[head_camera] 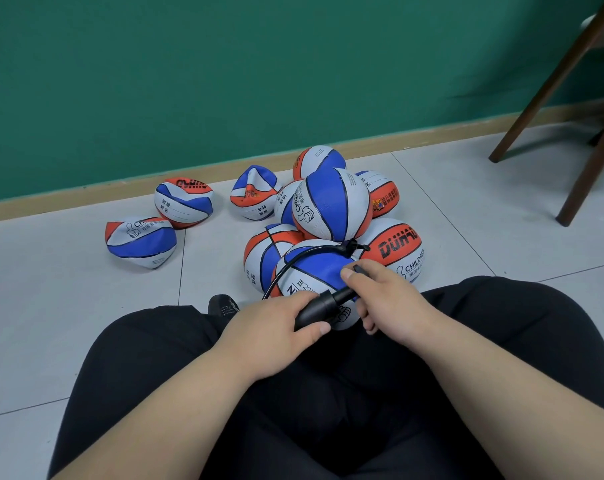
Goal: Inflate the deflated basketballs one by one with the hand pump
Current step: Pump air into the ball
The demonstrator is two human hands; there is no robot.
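A black hand pump (319,308) lies across a blue, white and orange basketball (314,268) held between my knees. My left hand (280,323) grips the pump's barrel. My right hand (383,296) grips the pump's handle end, its fingers curled round it. A thin black hose (293,259) loops from the pump over the ball to a fitting at its top (349,247). Behind it sits a pile of several round balls (331,202). Three crumpled, deflated balls (184,202) (139,240) (255,192) lie on the floor to the left.
The floor (467,209) is pale grey tile. A green wall with a wooden skirting (86,199) runs behind the balls. Dark wooden chair legs (550,77) stand at the far right. My legs in black trousers fill the foreground, and a black shoe (222,304) shows between them.
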